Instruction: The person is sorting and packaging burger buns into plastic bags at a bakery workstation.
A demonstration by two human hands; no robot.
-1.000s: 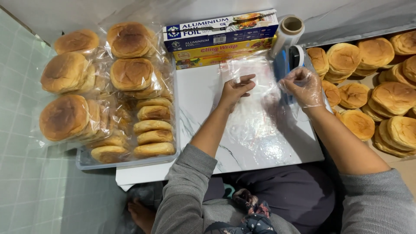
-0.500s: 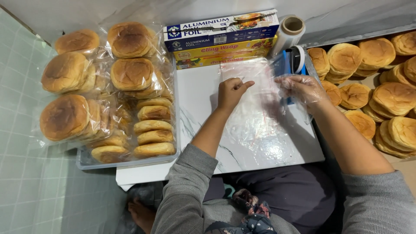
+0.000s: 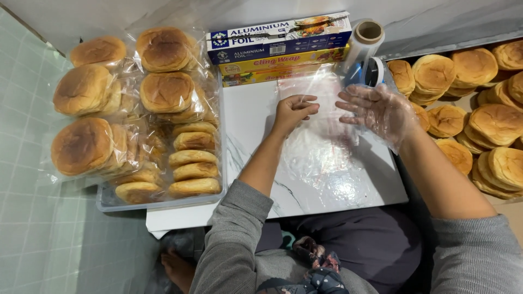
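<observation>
My right hand [image 3: 376, 109] sits inside a thin clear glove, so skin & fingers show only hazily. Loose buns [image 3: 490, 125] at right run off the pic's edge; can't tell how many more. Blue item [image 3: 366, 72] behind the cling film roll [image 3: 364, 44] is mostly covered, can't tell what it is. The tray [image 3: 163, 204] under the bagged buns [image 3: 163, 92] is nearly all hidden. Near edge of worktop [image 3: 256, 125] is covered by my arms & lap.

glossy marble-look board [image 3: 256, 136], clear crinkled film [image 3: 321, 158]
</observation>
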